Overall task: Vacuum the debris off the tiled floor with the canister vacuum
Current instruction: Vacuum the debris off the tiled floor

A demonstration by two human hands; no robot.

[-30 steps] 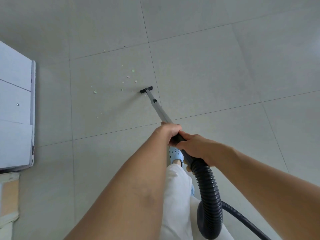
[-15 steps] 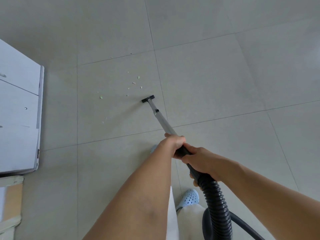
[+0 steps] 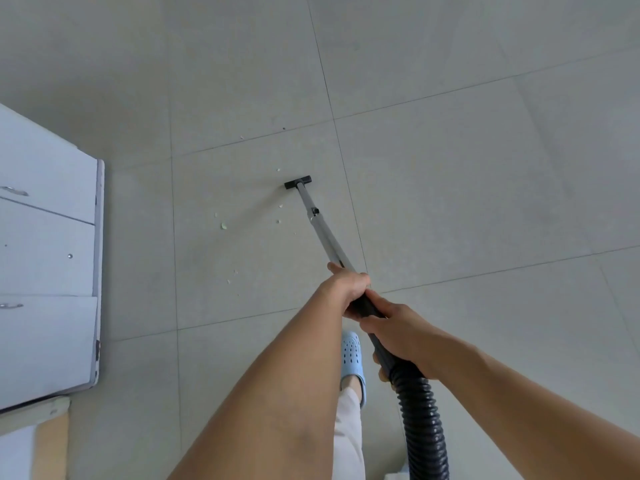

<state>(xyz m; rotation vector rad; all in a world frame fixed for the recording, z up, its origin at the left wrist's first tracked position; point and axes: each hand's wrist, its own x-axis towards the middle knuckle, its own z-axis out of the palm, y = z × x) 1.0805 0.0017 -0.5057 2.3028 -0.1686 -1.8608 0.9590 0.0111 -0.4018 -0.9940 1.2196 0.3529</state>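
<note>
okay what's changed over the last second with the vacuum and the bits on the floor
The nozzle has been pushed forward into the scattered debris; several crumbs that lay ahead of it are gone, and the rest now lie beside or behind it. A foot in a blue clog has stepped forward. Unchanged: the left hand and right hand grip the wand as before.

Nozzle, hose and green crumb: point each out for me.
nozzle [image 3: 298,182], head view, middle of the black bar
hose [image 3: 424,427], head view, ribbed black section
green crumb [image 3: 224,226], head view, its centre
</note>
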